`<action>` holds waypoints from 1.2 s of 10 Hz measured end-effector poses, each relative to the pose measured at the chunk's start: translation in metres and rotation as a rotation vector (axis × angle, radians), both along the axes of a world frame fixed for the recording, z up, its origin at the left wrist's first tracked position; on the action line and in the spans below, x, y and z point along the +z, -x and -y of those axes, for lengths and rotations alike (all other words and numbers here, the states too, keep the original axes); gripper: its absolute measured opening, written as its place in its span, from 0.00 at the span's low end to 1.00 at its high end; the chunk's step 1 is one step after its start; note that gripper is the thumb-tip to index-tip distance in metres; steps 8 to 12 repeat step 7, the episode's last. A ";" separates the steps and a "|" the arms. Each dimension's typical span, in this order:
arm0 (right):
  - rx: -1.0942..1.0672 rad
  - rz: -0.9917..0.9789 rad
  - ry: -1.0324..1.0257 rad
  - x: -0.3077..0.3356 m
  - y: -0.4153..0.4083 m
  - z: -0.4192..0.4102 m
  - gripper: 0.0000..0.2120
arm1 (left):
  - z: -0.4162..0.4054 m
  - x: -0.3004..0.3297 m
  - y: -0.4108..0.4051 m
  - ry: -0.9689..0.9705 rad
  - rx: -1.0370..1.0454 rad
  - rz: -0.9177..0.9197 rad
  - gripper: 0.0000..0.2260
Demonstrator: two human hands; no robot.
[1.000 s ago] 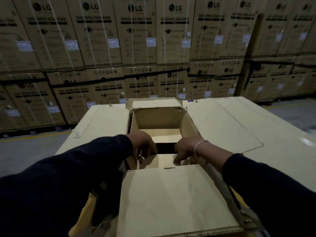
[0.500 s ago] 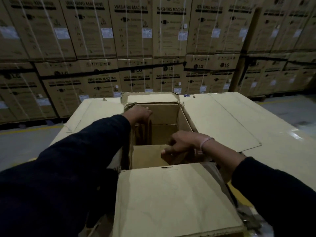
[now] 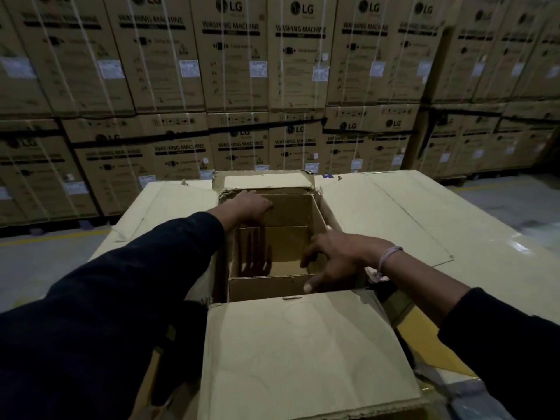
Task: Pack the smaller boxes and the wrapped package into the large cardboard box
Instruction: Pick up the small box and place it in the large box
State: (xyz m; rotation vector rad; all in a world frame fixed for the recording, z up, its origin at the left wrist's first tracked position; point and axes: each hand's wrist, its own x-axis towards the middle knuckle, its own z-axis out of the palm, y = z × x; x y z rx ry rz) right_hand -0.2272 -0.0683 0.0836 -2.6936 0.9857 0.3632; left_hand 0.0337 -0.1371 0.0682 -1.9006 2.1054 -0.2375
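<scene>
The large cardboard box (image 3: pixel 303 353) stands open in front of me, its four flaps folded outward. Inside it sits a smaller open box (image 3: pixel 272 281), empty as far as I can see, with upright brown walls. My left hand (image 3: pixel 251 204) lies on the smaller box's far left corner, fingers curled over the rim. At the near right corner is my right hand (image 3: pixel 336 259), its fingers over the right wall and its thumb pressed on the near wall. A plastic-wrapped thing (image 3: pixel 466 395) shows partly at the lower right, below my right sleeve.
Flat cardboard sheets (image 3: pixel 454 225) spread out to the right and left of the box. A wall of stacked washing machine cartons (image 3: pixel 236 71) fills the background. Grey floor with a yellow line (image 3: pixel 45 241) lies to the left. Something yellow (image 3: pixel 424 341) sits under my right arm.
My left hand moved from the near rim to the far left corner. My right hand shifted to the near right corner. The flaps over the smaller box's opening are gone, so its inside shows.
</scene>
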 end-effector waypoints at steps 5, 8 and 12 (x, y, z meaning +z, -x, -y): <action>-0.203 0.280 -0.032 0.000 -0.014 0.038 0.45 | -0.038 0.003 -0.004 0.094 0.035 -0.114 0.27; -0.340 0.321 0.068 -0.008 -0.016 0.065 0.45 | -0.066 0.006 -0.017 0.220 0.093 -0.265 0.32; -0.340 0.321 0.068 -0.008 -0.016 0.065 0.45 | -0.066 0.006 -0.017 0.220 0.093 -0.265 0.32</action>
